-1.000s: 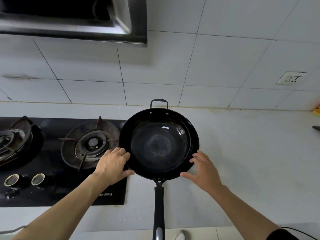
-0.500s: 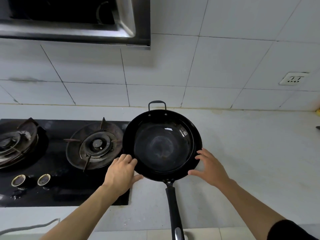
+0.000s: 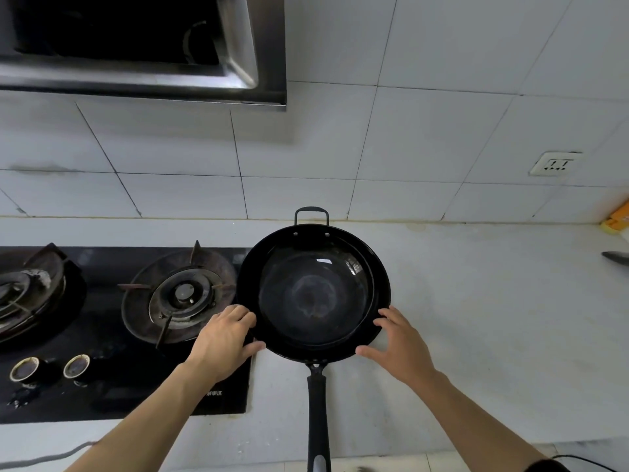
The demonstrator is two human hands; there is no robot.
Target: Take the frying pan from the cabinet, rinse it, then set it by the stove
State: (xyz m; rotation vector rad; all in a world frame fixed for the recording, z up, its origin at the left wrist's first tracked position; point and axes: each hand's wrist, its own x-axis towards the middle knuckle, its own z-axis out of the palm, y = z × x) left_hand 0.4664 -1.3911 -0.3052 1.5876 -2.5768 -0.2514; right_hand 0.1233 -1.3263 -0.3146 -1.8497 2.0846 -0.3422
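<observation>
The black frying pan (image 3: pixel 313 294) sits flat on the white counter (image 3: pixel 493 335), just right of the black gas stove (image 3: pixel 112 386). Its left rim slightly overlaps the stove's edge. Its long handle (image 3: pixel 318 420) points toward me and a small loop handle faces the wall. My left hand (image 3: pixel 224 342) rests against the near-left rim, fingers loosely curled and thumb along the edge. My right hand (image 3: pixel 400 345) is at the near-right rim with fingers spread, fingertips at the edge. Neither hand lifts the pan.
Two burners (image 3: pixel 183 294) and two knobs (image 3: pixel 76 366) are on the stove, under a range hood (image 3: pixel 136 63). A wall socket (image 3: pixel 554 163) is at the right, with a yellow item (image 3: pixel 617 219) and a knife tip (image 3: pixel 616 257) at the far right edge.
The pan stays beside the stove. Both hands remain at its near rim, the left one shifted a little closer along the edge. The view has tilted slightly.
</observation>
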